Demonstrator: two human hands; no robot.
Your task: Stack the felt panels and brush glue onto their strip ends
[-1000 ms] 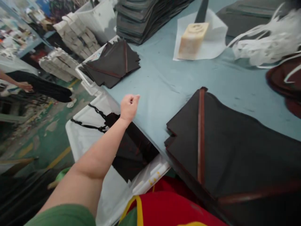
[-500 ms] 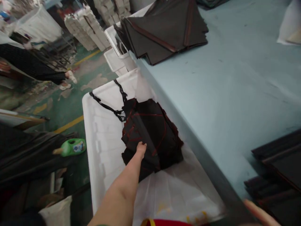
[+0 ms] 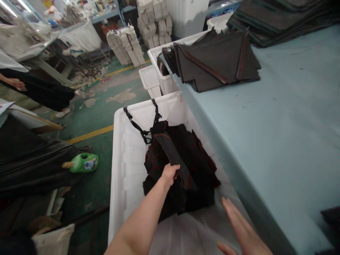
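Gripping dark pieces [image 3: 171,148], the left hand [image 3: 169,174] holds them beyond the spread right hand [image 3: 243,226].

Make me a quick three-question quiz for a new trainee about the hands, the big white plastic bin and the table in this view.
1. Multiple choice. Inside the big white plastic bin, what does the bare left hand hold?
a) a green plastic bottle
b) a dark flat piece with reddish edging
c) a knotted black strap

2. True or false: the bare right hand is clenched in a fist.

3. Fill in the blank: the fanned stack of dark panels with brown strips lies on a flat-topped table coloured ____.

Key: 1. b; 2. false, its fingers are extended; 3. light blue.
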